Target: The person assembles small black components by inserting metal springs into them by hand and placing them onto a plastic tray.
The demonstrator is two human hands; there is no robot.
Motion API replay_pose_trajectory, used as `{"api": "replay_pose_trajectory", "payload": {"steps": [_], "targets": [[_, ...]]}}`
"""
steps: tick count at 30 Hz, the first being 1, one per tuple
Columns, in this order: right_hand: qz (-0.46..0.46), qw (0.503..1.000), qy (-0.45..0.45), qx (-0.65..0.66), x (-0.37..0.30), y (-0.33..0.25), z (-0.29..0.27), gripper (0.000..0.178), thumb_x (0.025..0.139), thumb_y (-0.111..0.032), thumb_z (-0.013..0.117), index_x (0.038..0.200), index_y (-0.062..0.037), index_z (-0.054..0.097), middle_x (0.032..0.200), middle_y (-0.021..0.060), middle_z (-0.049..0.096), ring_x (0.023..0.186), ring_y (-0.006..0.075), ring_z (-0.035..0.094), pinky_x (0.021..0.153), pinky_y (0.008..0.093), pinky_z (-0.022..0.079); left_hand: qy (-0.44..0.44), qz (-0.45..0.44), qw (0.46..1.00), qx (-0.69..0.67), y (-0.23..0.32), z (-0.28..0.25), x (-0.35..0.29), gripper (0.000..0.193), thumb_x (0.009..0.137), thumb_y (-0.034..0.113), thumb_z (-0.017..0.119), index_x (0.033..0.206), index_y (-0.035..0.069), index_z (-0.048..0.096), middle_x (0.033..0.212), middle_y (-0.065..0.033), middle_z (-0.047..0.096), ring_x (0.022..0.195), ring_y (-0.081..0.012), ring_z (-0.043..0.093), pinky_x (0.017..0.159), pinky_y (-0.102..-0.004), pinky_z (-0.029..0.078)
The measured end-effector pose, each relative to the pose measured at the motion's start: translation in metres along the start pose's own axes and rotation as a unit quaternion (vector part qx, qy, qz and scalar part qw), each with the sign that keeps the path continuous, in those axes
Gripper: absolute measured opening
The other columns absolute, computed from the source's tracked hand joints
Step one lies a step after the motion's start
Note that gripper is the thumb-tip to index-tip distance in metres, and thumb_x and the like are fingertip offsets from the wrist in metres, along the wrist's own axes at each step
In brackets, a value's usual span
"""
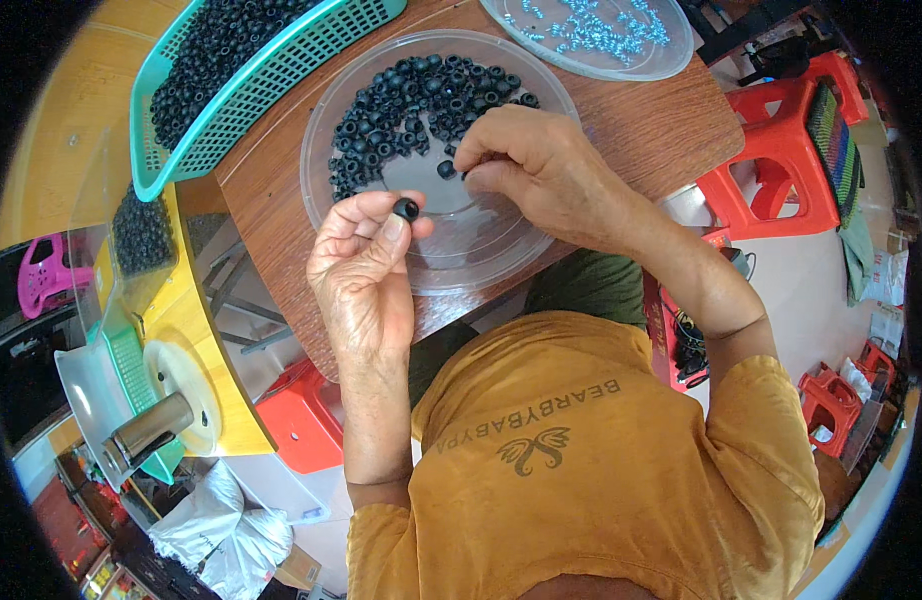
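My left hand [366, 265] pinches a small round black part [407, 209] with a hole in it between thumb and fingers, over the near left of a shallow see-through round tray [316, 190]. Many more of these black parts [381, 125] lie heaped in the tray's far half. Above the tray's right side my right hand [541, 170] has its thumb and forefinger brought together. Something dark shows at those fingertips, too small to make out. Beside them a single black part [447, 169] rests on the tray's floor.
A turquoise mesh basket [271, 100] full of black parts stands at the far left. On the far right a see-through lid [671, 50] holds small shiny silvery-blue pieces. Everything rests on a brown wooden table [661, 150]. Red stools [771, 180] stand to the right.
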State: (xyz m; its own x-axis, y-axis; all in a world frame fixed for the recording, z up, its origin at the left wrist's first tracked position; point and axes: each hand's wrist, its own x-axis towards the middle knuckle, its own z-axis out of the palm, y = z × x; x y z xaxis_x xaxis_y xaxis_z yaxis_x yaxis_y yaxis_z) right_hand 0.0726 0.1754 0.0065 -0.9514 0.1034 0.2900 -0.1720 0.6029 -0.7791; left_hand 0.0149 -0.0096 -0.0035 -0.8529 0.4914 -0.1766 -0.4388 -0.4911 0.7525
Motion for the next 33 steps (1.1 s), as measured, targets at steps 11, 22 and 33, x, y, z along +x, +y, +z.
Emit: {"api": "replay_pose_trajectory", "payload": {"steps": [11, 22, 33], "targets": [[-0.06, 0.976, -0.052, -0.203, -0.003, 0.023, 0.003, 0.01, 0.069, -0.005, 0.066, 0.074, -0.0054, 0.058, 0.073, 0.0084, 0.055, 0.076, 0.0288, 0.054, 0.066, 0.0389, 0.045, 0.001, 0.05, 0.996, 0.068, 0.006, 0.011, 0.002, 0.027, 0.075, -0.008, 0.065, 0.101, -0.006, 0.056, 0.092, -0.0161, 0.063, 0.088, -0.0209, 0.062, 0.07, -0.0304, 0.053], [0.026, 0.961, 0.195, -0.197, 0.034, 0.091, -0.112, 0.006, 0.074, -0.003, 0.064, 0.078, -0.0006, 0.063, 0.076, 0.0131, 0.063, 0.071, 0.0306, 0.06, 0.063, 0.0358, 0.047, 0.021, 0.022, 0.997, 0.074, -0.004, 0.015, 0.005, 0.018, 0.074, -0.006, 0.068, 0.089, -0.003, 0.059, 0.091, -0.0159, 0.063, 0.083, -0.0189, 0.061, 0.07, -0.0281, 0.054], [0.095, 0.922, 0.037, -0.373, 0.101, 0.137, -0.099, 0.008, 0.071, -0.01, 0.064, 0.073, -0.0023, 0.065, 0.071, 0.0178, 0.063, 0.07, 0.0331, 0.062, 0.063, 0.0443, 0.047, 0.022, 0.006, 0.993, 0.114, -0.008, 0.02, 0.008, 0.017, 0.076, -0.002, 0.067, 0.091, -0.002, 0.059, 0.089, -0.0145, 0.062, 0.079, -0.0198, 0.057, 0.073, -0.0284, 0.046]]}}
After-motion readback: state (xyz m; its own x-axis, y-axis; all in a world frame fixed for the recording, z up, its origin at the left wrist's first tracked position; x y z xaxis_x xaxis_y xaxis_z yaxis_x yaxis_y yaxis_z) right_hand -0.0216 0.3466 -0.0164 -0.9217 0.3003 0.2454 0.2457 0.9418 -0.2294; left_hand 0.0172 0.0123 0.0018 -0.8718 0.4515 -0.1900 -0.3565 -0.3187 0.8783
